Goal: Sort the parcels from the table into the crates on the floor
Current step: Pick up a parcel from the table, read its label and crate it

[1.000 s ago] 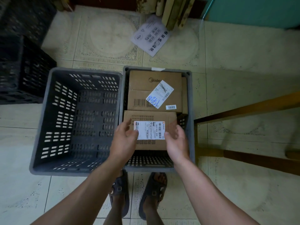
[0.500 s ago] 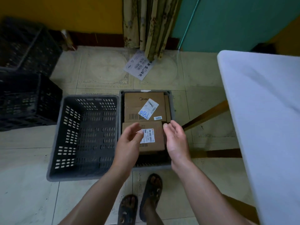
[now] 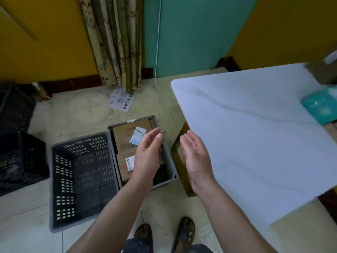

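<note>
Two grey crates stand side by side on the floor. The left crate [image 3: 54, 179] holds nothing. The right crate [image 3: 170, 159] holds a large cardboard box [image 3: 124, 134] at its far end and a smaller labelled box [image 3: 123, 165] nearer me. My left hand [image 3: 148, 154] hovers above the right crate, fingers straight, holding nothing. My right hand [image 3: 196, 156] is raised beside it, palm facing left, also holding nothing. On the white table [image 3: 255, 143] at the right lie a teal parcel [image 3: 321, 106] and a brown box [image 3: 322, 72] at the far edge.
Black crates [image 3: 16, 148] are stacked at the left wall. A printed sheet [image 3: 121, 100] lies on the tiles under the curtain [image 3: 116, 42]. A wooden table leg [image 3: 179, 156] stands just right of the crates. My sandalled feet [image 3: 164, 232] are below.
Both hands have let go of the smaller box, which stays in the right crate, and have risen. My view has swung up and right, bringing the table and its parcels into sight.
</note>
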Demonstrator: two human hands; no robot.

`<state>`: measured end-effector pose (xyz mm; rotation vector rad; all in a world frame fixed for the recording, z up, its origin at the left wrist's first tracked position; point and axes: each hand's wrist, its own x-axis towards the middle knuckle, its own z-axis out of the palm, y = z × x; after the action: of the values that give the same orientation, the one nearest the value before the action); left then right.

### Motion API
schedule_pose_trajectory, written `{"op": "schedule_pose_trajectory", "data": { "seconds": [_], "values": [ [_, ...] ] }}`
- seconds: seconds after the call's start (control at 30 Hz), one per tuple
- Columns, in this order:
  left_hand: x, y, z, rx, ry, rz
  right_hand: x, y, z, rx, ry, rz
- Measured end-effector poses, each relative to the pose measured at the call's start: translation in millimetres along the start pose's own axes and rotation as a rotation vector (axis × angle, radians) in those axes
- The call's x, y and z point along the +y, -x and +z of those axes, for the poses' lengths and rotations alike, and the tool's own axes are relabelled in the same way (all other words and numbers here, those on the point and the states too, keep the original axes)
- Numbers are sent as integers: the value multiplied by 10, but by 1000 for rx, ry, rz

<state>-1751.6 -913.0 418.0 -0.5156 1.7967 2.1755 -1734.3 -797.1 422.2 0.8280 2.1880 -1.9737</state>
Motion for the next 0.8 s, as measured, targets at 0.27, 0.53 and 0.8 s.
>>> {"op": "schedule_pose_trajectory", "data": {
  "seconds": [0.27,0.53,0.8],
  "values": [
    [76,475,1029,-175,-61,10,-161,331,-1182,135,-83,-15],
    [-216,1057,2556,-283,-130,12,5,396,-2828,210,-179,-36],
    [-618,1594,4102,-367,-162,18,179,362,-4457,277,-136,-77]
  ]
}}
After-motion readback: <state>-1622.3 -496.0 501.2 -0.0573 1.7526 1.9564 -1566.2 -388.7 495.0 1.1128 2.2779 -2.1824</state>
